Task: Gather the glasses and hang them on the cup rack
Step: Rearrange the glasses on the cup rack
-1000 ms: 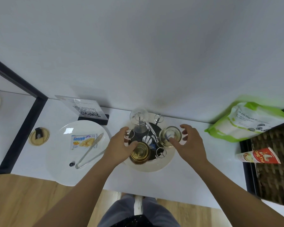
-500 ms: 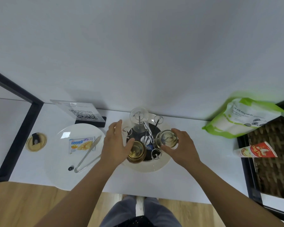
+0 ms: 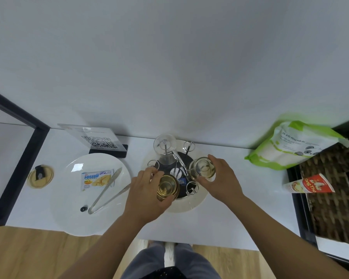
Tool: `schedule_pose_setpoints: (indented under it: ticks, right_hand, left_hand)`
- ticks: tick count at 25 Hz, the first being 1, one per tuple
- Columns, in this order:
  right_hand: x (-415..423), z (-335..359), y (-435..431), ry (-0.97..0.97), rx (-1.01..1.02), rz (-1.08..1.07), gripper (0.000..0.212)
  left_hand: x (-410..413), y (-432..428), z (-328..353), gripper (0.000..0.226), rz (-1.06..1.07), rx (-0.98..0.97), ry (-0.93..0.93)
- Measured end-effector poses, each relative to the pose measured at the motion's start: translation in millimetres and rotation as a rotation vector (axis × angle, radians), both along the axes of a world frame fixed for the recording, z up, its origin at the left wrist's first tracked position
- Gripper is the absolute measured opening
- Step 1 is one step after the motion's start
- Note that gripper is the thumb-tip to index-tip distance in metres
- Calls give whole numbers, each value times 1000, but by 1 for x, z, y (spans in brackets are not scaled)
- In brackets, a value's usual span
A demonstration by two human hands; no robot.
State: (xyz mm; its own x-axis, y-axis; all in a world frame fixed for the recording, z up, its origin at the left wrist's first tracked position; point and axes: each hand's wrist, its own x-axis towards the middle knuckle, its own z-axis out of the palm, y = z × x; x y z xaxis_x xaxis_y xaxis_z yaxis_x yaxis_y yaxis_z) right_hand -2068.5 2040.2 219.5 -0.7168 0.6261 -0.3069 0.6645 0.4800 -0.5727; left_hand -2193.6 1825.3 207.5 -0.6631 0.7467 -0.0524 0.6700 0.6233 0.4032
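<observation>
A metal cup rack (image 3: 186, 147) with looped prongs stands on a round white base (image 3: 197, 201) at the back middle of the white table. One clear glass (image 3: 165, 149) hangs upside down on a rear prong. My left hand (image 3: 143, 193) grips an amber-tinted glass (image 3: 167, 187) at the rack's front left. My right hand (image 3: 223, 179) holds a clear glass (image 3: 202, 168) at the rack's right side. Whether either held glass sits on a prong is hidden by the glasses and fingers.
A white plate (image 3: 69, 208) with a wafer packet (image 3: 96, 178) and metal tongs (image 3: 107, 190) lies left of the rack. Behind it stands a QR-code sign (image 3: 98, 140). A green-and-white bag (image 3: 294, 146), a red-and-white carton (image 3: 308, 186) and a wicker basket (image 3: 330, 198) sit at right.
My right hand, open one second ago, has closed on the clear glass. My left hand has wrapped further around the amber glass. Both glasses sit slightly nearer the rack's centre.
</observation>
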Motion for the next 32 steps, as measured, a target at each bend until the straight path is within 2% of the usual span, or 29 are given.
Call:
schedule_pose_setpoints:
  ticks: [8,10,12,15,17,19,22,25,27,32]
  right_hand:
    - [6,3,-8,-29,-16,3,75]
    - [9,5,-13,-56,-31,17,75]
    - [12,7,-20,-86,-38,27,74]
    - [11,15,-21,1,-3,-64,63]
    - [-6,21,-10,72,62,-90,54]
    - [-32,25,4,90,95,1,49]
    - [-75,28,14,58,102,188,62]
    - [-101,24,19,-45,68,239,80]
    - [-102,18,21,-130,67,249,87]
    - [-75,12,24,-158,101,171,75]
  left_hand:
    - [-6,0,1,74,34,-47,-11]
    - [-5,0,3,80,74,-8,-1]
    - [-1,-2,5,76,96,57,55]
    - [21,-3,2,54,-59,152,165]
    - [39,-2,-2,51,-212,91,190]
    - [46,3,-3,51,-248,6,183]
    - [37,9,1,43,-232,-69,221]
    - [23,8,4,34,-258,-127,281]
    - [17,4,7,38,-235,-145,249]
    - [6,1,10,51,-72,-167,140]
